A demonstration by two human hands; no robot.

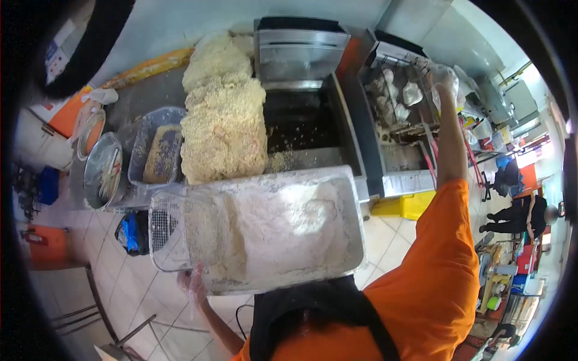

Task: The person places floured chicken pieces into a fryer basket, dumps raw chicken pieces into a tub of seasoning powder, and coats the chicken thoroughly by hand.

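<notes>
My left hand (194, 284), in a clear plastic glove, has its fingers at the near rim of a wire mesh basket (164, 227). The basket overlaps the left end of a large metal tray (356, 222) of white flour (283, 240). My right hand (444, 81), also gloved, is stretched far out at the upper right, beside the fryer; its fingers are blurred, and what they hold cannot be made out. Near it, pale pieces (412, 94) lie on wire racks over the fryer. Behind the tray rises a large mound of crumb-coated food (224, 129).
At the left are a metal bowl with utensils (103, 171), a smaller bowl (91, 133) and a grey tub with crumbs (158, 147). A dark metal basin (301, 120) adjoins the mound. A yellow container (404, 206) stands below the fryer. Another person (521, 218) is far right.
</notes>
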